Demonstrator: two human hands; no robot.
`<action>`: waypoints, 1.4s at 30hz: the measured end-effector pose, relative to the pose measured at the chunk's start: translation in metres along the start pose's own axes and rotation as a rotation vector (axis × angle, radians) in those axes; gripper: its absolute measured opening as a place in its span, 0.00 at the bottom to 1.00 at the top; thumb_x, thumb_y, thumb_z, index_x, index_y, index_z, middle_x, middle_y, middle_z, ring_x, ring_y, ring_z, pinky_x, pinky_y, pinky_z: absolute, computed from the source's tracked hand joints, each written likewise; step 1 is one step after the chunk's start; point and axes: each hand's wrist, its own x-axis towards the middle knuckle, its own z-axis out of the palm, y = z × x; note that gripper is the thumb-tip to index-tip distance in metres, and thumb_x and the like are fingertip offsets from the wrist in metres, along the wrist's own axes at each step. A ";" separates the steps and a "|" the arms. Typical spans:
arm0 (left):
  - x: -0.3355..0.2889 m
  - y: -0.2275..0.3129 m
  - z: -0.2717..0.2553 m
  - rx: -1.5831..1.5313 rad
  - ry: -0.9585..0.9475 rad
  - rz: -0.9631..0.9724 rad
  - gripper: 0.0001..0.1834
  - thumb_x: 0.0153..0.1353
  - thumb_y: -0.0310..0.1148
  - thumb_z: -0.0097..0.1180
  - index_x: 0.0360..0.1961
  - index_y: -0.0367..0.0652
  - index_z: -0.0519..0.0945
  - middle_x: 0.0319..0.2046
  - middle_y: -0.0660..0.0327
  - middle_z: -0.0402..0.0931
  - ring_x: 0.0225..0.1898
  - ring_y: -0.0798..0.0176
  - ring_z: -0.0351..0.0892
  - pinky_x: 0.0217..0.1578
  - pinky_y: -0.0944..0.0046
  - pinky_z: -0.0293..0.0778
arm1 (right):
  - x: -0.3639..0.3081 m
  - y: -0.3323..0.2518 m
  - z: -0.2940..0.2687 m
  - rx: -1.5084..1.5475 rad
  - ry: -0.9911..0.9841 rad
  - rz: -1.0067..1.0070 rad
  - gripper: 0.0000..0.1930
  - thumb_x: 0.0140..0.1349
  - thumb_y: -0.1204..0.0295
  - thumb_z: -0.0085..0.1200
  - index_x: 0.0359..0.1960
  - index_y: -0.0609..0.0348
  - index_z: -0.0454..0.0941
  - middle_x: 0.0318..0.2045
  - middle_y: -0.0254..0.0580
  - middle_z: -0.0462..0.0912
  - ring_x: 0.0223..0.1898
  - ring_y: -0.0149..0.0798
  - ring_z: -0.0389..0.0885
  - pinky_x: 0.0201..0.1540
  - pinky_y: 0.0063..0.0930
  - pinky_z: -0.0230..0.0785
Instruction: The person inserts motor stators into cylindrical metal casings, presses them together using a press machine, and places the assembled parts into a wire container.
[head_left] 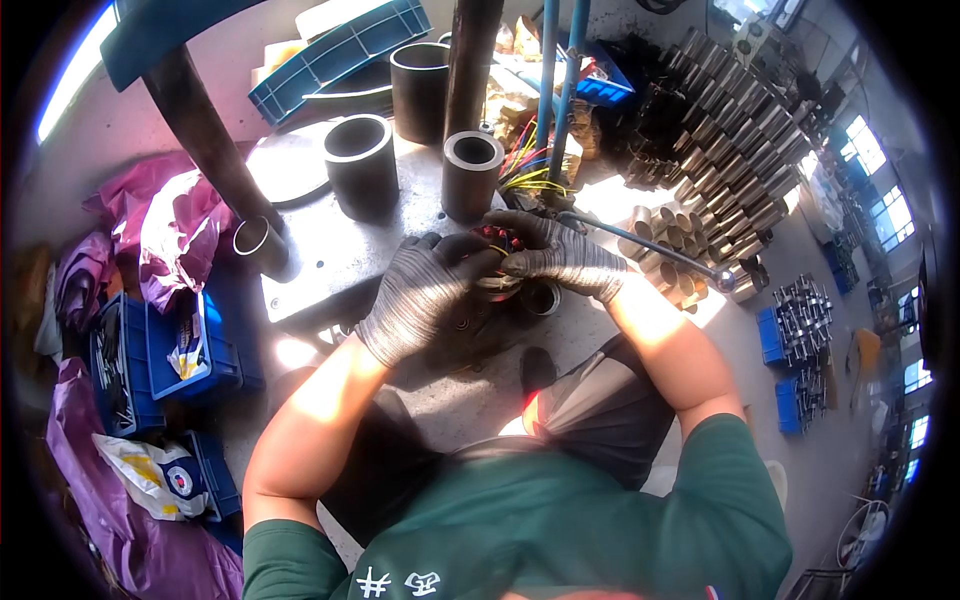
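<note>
In front of my body, at the near edge of a metal press table, my two gloved hands meet around a small round part with red and yellow pieces. My left hand closes on its left side with bent fingers. From the right, my right hand grips the same part, thumb and fingers around it. Its underside and much of its body are hidden by the gloves. Just beyond my fingers a thick-walled steel sleeve stands upright. A wider steel cylinder is to its left.
A ball-ended lever reaches out at right. Steel columns rise from the table. Another cylinder and loose coloured wires lie behind. Blue crates sit at left; stacked metal tubes fill the far right.
</note>
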 end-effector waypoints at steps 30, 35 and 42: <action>-0.027 -0.009 0.021 -0.522 -0.547 -0.581 0.34 0.45 0.18 0.66 0.60 0.37 0.80 0.52 0.53 0.78 0.54 0.51 0.80 0.58 0.59 0.76 | -0.757 0.069 -0.088 -0.319 1.145 1.422 0.12 0.62 0.56 0.66 0.33 0.51 0.89 0.24 0.34 0.86 0.19 0.33 0.81 0.20 0.31 0.73; -0.021 0.007 0.029 -0.261 -0.669 -0.542 0.29 0.49 0.21 0.70 0.56 0.38 0.82 0.51 0.51 0.80 0.53 0.46 0.81 0.56 0.54 0.78 | -0.768 0.191 0.001 -0.308 0.754 1.765 0.15 0.53 0.58 0.73 0.25 0.57 0.87 0.23 0.41 0.87 0.20 0.36 0.82 0.24 0.35 0.75; -0.032 -0.007 0.055 0.018 -0.970 -0.322 0.24 0.56 0.34 0.67 0.56 0.47 0.84 0.51 0.47 0.83 0.54 0.40 0.82 0.55 0.48 0.78 | -0.678 0.244 0.033 -0.477 0.223 1.753 0.11 0.62 0.63 0.66 0.38 0.57 0.85 0.32 0.41 0.87 0.30 0.36 0.83 0.34 0.31 0.77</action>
